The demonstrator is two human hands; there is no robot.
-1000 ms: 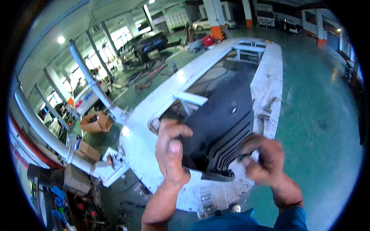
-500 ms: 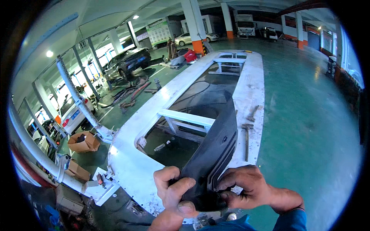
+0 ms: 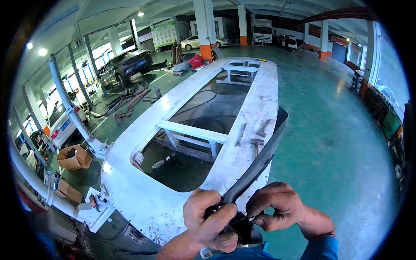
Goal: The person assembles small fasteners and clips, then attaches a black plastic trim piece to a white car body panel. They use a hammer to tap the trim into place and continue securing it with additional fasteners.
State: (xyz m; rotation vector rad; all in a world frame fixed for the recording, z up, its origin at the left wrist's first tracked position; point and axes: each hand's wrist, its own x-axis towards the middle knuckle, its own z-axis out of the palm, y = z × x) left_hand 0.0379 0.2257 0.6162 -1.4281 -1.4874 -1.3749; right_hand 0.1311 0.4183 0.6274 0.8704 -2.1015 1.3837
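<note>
A long, curved black plastic panel (image 3: 261, 159) tilts away from me to the upper right, seen nearly edge-on. Its near end is gripped by my left hand (image 3: 210, 220), with the fingers wrapped round it and the thumb at the front. Close beside that end, my right hand (image 3: 281, 207) is closed in a pinch. A tiny pale bit shows at its fingertips, too small to name. Below both hands, the lower part of the panel is dark and partly covered by fingers.
Beneath the panel stands a white metal frame platform (image 3: 143, 197) with large openings. A hammer (image 3: 257, 142), partly behind the panel, another hammer (image 3: 263, 128) and a thin tool (image 3: 241, 135) lie on its right side. Cardboard boxes (image 3: 74, 159) and a lift post (image 3: 71, 108) stand left.
The panel has turned from showing its broad face to nearly edge-on, its far end swinging right. My view has shifted rightward. Both hands stay at the panel's near end.
</note>
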